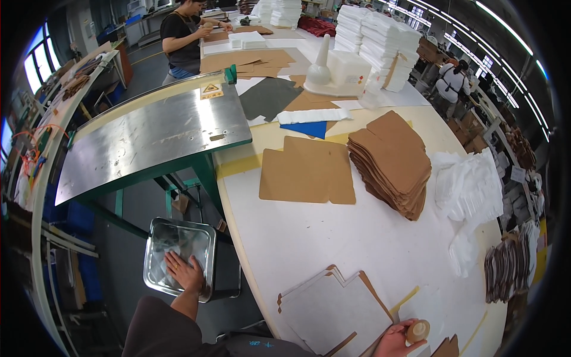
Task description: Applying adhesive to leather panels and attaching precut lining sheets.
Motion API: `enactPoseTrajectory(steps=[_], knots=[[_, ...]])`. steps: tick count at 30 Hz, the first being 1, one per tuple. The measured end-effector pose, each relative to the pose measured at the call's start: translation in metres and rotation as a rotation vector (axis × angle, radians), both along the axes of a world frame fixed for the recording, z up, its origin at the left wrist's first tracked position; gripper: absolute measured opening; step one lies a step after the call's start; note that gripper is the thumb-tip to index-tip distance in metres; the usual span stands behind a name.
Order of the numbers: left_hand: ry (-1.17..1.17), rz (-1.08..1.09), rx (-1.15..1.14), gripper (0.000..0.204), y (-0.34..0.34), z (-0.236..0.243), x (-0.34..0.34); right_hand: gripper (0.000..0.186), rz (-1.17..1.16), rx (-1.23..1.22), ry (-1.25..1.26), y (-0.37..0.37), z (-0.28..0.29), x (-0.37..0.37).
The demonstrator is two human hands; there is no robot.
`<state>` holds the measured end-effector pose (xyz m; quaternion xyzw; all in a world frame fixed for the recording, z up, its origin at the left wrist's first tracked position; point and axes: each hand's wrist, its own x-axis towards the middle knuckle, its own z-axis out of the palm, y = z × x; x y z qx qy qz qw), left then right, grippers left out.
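Note:
My left hand (184, 272) lies flat, fingers spread, on a shiny square metal tray (151, 262) resting on a stool. At the table's near edge, my right hand (394, 344) is closed round a tan, round-ended handle (418, 331); the rest of that tool is hidden. Beside this hand lie white-faced brown pieces (333, 309) with notched edges, stacked on the table. Farther off, a single flat brown piece (306, 171) lies left of a fanned pile of brown leather-like pieces (392, 154).
A metal-topped machine table (160, 137) with a green frame stands at the left. Crumpled white sheets (470, 187) lie right. A white cone-spouted container (319, 71) and tall white stacks (377, 41) stand at the back. Another person (181, 41) works at far left.

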<state>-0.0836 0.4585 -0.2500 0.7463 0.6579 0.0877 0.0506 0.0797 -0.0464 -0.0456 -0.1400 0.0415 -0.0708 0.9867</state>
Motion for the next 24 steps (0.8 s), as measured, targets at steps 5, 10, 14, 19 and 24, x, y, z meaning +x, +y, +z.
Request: enactPoseTrajectory(steps=[5, 10, 14, 19, 24], knots=[[-0.002, -0.002, -0.004, 0.076, 0.0021, -0.0012, 0.0015, 0.059, -0.005, 0.023, 0.01, -0.002, -0.0042, 0.0019], [-0.007, 0.0, -0.009, 0.076, 0.0005, 0.0041, 0.0036, 0.059, -0.003, 0.011, -0.014, -0.0006, -0.0038, 0.0014], [-0.01, -0.002, 0.017, 0.077, 0.0004, 0.0027, 0.0017, 0.058, 0.01, 0.008, -0.006, 0.0004, -0.0013, -0.0002], [0.002, -0.015, 0.008, 0.077, 0.0008, 0.0005, 0.002, 0.057, 0.003, 0.007, -0.003, -0.0015, -0.0024, 0.0005], [0.003, -0.006, 0.003, 0.076, 0.0007, 0.0036, 0.0056, 0.056, -0.012, 0.011, 0.003, -0.0002, -0.0018, 0.0021]])
